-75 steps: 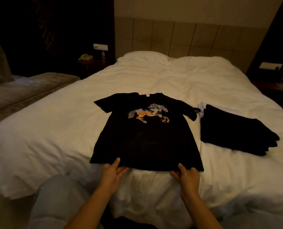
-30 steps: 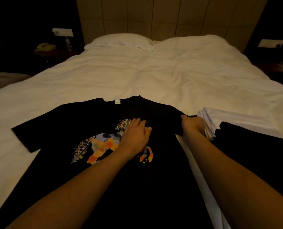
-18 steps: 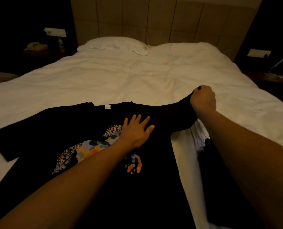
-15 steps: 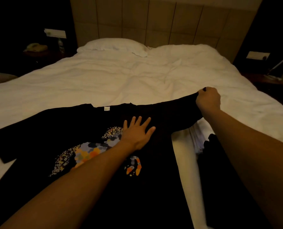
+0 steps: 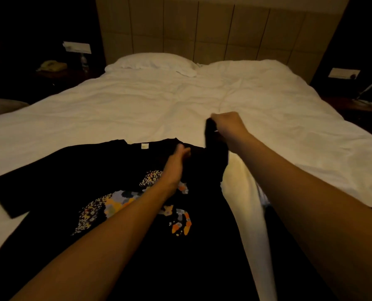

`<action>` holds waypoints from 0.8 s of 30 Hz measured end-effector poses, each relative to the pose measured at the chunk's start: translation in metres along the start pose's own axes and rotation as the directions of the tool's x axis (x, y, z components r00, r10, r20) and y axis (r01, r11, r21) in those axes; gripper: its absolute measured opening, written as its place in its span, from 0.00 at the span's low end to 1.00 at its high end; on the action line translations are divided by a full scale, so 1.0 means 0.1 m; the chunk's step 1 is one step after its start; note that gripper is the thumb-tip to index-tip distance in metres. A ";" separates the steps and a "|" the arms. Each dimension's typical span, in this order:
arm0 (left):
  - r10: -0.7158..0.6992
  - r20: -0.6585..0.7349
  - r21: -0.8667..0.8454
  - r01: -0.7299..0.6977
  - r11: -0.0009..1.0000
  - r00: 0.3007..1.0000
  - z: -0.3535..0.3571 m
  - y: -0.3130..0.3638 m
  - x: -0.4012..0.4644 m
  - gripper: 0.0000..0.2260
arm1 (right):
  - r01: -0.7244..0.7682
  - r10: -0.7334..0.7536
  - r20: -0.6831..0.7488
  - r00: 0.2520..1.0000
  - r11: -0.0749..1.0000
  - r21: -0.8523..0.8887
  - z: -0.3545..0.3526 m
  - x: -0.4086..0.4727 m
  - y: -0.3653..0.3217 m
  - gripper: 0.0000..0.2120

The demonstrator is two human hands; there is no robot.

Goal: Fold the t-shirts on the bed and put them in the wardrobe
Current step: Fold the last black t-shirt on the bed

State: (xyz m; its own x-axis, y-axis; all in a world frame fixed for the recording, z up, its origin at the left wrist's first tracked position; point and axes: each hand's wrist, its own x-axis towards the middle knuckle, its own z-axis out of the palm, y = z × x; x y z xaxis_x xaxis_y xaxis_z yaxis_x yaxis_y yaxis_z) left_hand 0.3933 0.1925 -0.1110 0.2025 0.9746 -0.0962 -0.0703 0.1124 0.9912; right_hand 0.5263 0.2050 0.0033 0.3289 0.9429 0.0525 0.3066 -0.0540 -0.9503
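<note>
Head view: you are leaning over the white bed (image 5: pixel 137 109), and the black t-shirt (image 5: pixel 72 170) lies face up directly at your 12 o'clock, its long axis running from the hem near you to the collar toward the headboard (image 5: pixel 202 29).

The relation that matters is at the shirt's right shoulder. Your right hand (image 5: pixel 228 124) is closed around the right sleeve (image 5: pixel 214 148) and holds it lifted off the bedding at about 1 o'clock. Your left hand (image 5: pixel 179 157) rests on the chest just below the collar, fingers fairly straight though blurred, marking the line the fold would turn on. The sleeve needs to travel toward 9 o'clock across that line, and your right hand is the nearer one.

Half a second ago the sleeve was stretched outward toward 2 o'clock; it has since been raised and drawn inward, and your left hand has slid up from the horse print (image 5: pixel 120 203) toward the collar.

The left sleeve (image 5: pixel 11 192) lies flat at 10 o'clock. A bedside phone (image 5: pixel 50 66) sits far off at 10 o'clock.
</note>
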 end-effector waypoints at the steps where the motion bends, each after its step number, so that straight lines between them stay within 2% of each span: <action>1: -0.037 0.018 -0.315 0.041 0.948 0.999 -0.05 0.04 -0.03 0.29 | -0.048 0.038 0.095 0.995 0.993 0.108 0.09 -0.08 -0.05 0.11; 2: -0.065 0.060 -0.520 0.087 0.850 0.996 -0.12 0.08 -0.06 0.32 | -0.081 0.054 0.157 0.986 0.982 0.169 0.16 -0.16 -0.08 0.11; 3: -0.089 0.086 -0.616 0.123 0.778 0.992 -0.18 0.08 -0.08 0.33 | -0.092 0.059 0.171 0.984 0.977 0.192 0.22 -0.20 -0.07 0.12; 4: -0.115 0.090 -0.643 0.146 0.752 0.989 -0.23 0.09 -0.11 0.33 | -0.092 0.063 0.144 0.988 0.974 0.206 0.27 -0.22 -0.02 0.12; 6: -0.179 0.058 -0.619 0.176 0.765 0.982 -0.27 0.07 -0.15 0.26 | -0.092 0.087 0.034 0.996 0.981 0.169 0.32 -0.30 0.16 0.13; 9: -0.289 -0.115 -0.566 0.176 0.806 0.951 -0.30 0.04 -0.11 0.11 | -0.087 0.088 -0.156 0.984 0.996 0.012 0.34 -0.48 0.50 0.17; 11: -0.282 -0.260 -0.440 0.146 0.886 0.924 -0.37 0.00 -0.06 0.12 | -0.094 0.076 -0.240 0.968 0.993 -0.067 0.31 -0.65 0.76 0.15; 12: -0.227 -0.338 -0.305 0.122 0.944 0.914 -0.41 0.00 -0.05 0.14 | -0.115 0.081 -0.261 0.962 0.986 -0.120 0.30 -0.72 0.88 0.11; 13: -0.120 -0.403 -0.098 0.088 0.991 0.907 -0.45 -0.01 -0.06 0.17 | -0.148 0.090 -0.266 0.960 0.968 -0.204 0.30 -0.79 0.99 0.11; 14: 0.027 -0.434 0.145 0.040 0.989 0.901 -0.47 -0.01 -0.08 0.20 | -0.179 0.101 -0.249 0.963 0.933 -0.314 0.30 -0.83 1.08 0.17; 15: 0.182 -0.412 0.379 -0.014 0.925 0.893 -0.48 -0.01 -0.10 0.23 | -0.181 0.095 -0.224 0.970 0.896 -0.406 0.30 -0.87 1.16 0.22; 16: 0.322 -0.353 0.565 -0.075 0.822 0.878 -0.49 -0.01 -0.11 0.24 | -0.169 0.080 -0.206 0.975 0.871 -0.461 0.29 -0.89 1.23 0.25; 17: 0.434 -0.269 0.695 -0.139 0.705 0.860 -0.48 -0.02 -0.09 0.25 | -0.154 0.064 -0.195 0.979 0.857 -0.492 0.29 -0.91 1.27 0.27; 18: 0.488 -0.161 0.771 -0.200 0.605 0.858 -0.47 -0.03 -0.07 0.25 | -0.149 0.061 -0.188 0.980 0.853 -0.499 0.28 -0.92 1.31 0.28; 19: 0.481 -0.036 0.813 -0.254 0.525 0.876 -0.44 -0.04 -0.03 0.24 | -0.141 0.055 -0.182 0.982 0.851 -0.506 0.28 -0.91 1.34 0.29; 21: 0.334 0.180 0.877 -0.305 0.372 0.925 -0.38 -0.05 0.09 0.24 | -0.110 0.033 -0.156 0.987 0.850 -0.516 0.29 -0.90 1.40 0.26; 22: 0.236 0.240 0.908 -0.304 0.288 0.942 -0.35 -0.07 0.15 0.24 | -0.101 0.028 -0.147 0.989 0.851 -0.516 0.29 -0.90 1.42 0.25; 24: 0.081 0.273 0.948 -0.283 0.146 0.959 -0.33 -0.11 0.27 0.25 | -0.084 0.004 -0.152 0.988 0.849 -0.521 0.30 -0.91 1.45 0.22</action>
State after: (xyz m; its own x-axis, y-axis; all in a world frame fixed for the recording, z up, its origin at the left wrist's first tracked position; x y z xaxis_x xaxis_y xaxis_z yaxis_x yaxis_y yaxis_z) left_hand 0.3676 0.2240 -0.1271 0.4552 0.8903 0.0130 0.8586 -0.4428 0.2583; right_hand 0.5140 0.1208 -0.1479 0.4624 0.8816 0.0947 0.6984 -0.2963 -0.6515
